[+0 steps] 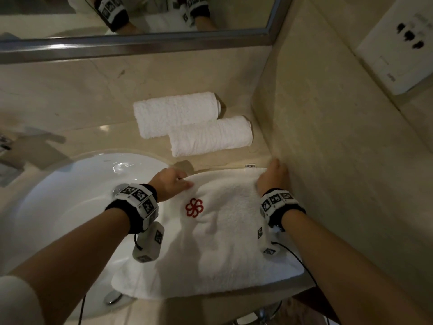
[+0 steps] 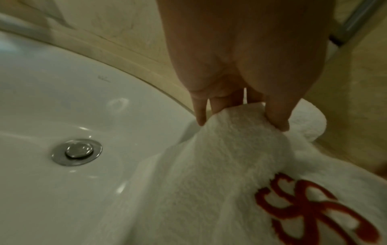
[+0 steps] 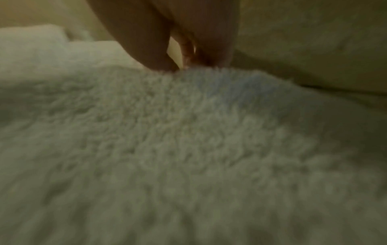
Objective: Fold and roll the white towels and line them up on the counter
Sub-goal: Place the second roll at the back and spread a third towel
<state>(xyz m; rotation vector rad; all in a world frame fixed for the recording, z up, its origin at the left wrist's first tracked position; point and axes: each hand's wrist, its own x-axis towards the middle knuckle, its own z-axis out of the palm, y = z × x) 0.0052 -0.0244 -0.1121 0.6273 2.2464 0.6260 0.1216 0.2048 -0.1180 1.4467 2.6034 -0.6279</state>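
A white towel with a red flower emblem lies spread on the beige counter, its left part hanging over the basin. My left hand pinches the towel's far left corner between thumb and fingers. My right hand grips the far right corner beside the side wall. Two rolled white towels lie side by side further back on the counter.
A white basin with a chrome drain fills the left. A mirror with a metal frame runs along the back. A tiled side wall stands close on the right, with a white socket plate.
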